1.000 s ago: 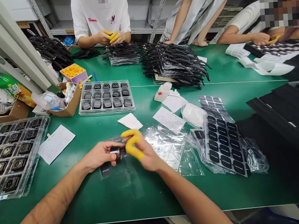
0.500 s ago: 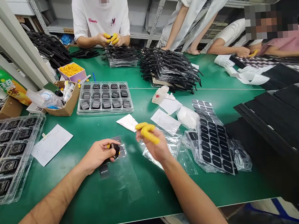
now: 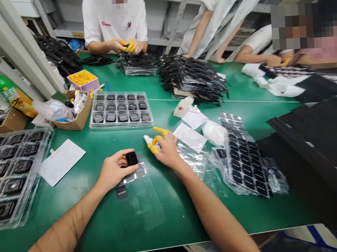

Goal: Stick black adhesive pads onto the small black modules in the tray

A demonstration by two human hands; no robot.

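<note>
My left hand [image 3: 115, 168] is closed on a black square watch case [image 3: 131, 158], its glossy face turned up between thumb and fingers. Beneath it lies a clear film strip [image 3: 149, 203] with a dark printed square label [image 3: 121, 192]. Yellow finger cots cover the thumb and some fingers of my right hand [image 3: 166, 147]. A crumpled white cloth [image 3: 148, 139] is pinched between those fingers, partly hidden by them. Beyond both hands stands a clear tray [image 3: 121, 125] of black square watch cases.
Another watch tray [image 3: 22, 214] is at the left beside a handwritten note [image 3: 62, 163]. Black label sheets [image 3: 246, 163] and plastic bags lie to the right. Dark sheets [image 3: 315, 143] fill the right side. Black straps [image 3: 192, 79] are piled at the back, where co-workers sit.
My right hand has lowered onto the white cloth and gathered it up from lying flat. My left hand has turned the watch case so that its glossy face shows more.
</note>
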